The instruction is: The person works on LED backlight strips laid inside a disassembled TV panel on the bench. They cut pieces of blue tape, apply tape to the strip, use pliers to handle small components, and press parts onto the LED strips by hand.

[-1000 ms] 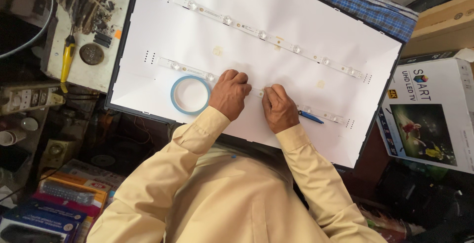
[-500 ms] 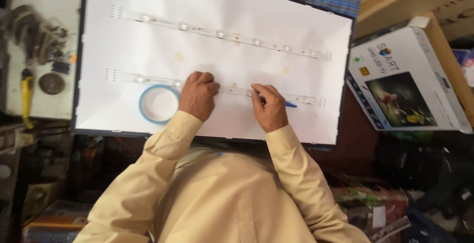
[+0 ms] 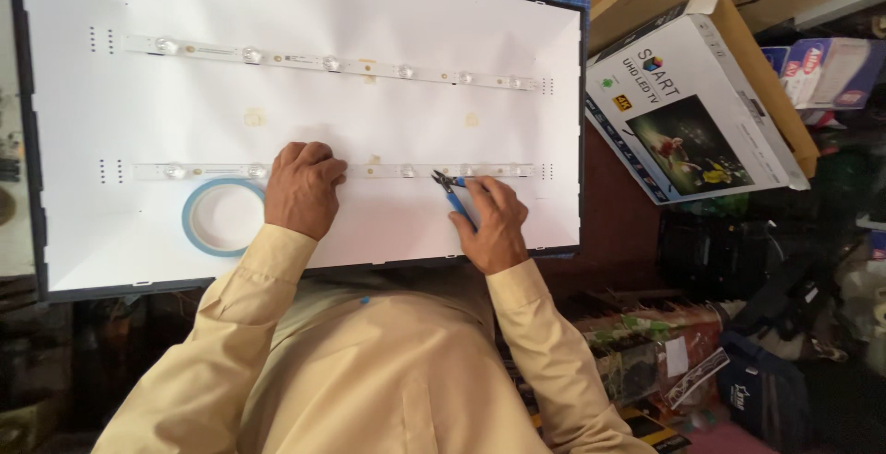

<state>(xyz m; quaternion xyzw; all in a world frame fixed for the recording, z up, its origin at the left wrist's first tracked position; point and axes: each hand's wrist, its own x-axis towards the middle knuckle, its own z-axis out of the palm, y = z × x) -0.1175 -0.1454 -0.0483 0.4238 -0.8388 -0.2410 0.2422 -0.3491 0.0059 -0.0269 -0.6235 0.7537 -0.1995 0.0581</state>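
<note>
white backlight panel [image 3: 305,103] fills our view. our left hand [image 3: 300,188] presses curled fingers on the near led strip [image 3: 388,171], which looks thin and fragile; best held by its edges. our right hand [image 3: 494,223] grips blue-handled cutters [image 3: 452,191] at the strip. tape roll [image 3: 221,216] lies left.

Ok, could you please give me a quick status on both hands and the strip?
Left hand pressing on lower LED strip. Right hand holds blue cutters, tip at the strip. Tape roll beside left hand, clear of the strip.
</note>
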